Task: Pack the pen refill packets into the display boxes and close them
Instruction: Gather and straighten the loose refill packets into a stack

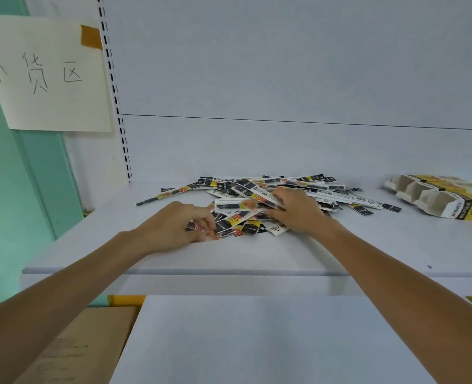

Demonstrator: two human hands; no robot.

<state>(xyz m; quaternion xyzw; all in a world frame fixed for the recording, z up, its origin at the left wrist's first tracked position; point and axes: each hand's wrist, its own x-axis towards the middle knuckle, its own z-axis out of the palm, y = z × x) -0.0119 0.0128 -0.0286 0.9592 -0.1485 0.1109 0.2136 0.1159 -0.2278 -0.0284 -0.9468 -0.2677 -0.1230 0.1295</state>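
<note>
1 loose pile of pen refill packets (pixel 326 189) mid-shelf (pixel 257 253); display box (pixel 434 200) lies open on its side at the right, apart from the pile, 3 compartments showing. left hand (pixel 173 225): fingers (pixel 205 227) curled, pinching packet ends at the pile's near-left edge. right hand (pixel 298 212): on top of the pile, fingers (pixel 277 196) and thumb closed round a few packets.

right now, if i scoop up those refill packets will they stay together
Probably not: the refill packets look glossy and lie loosely crisscrossed, so they'd likely slide apart. Long and thin, they're probably light and somewhat floppy.
</note>
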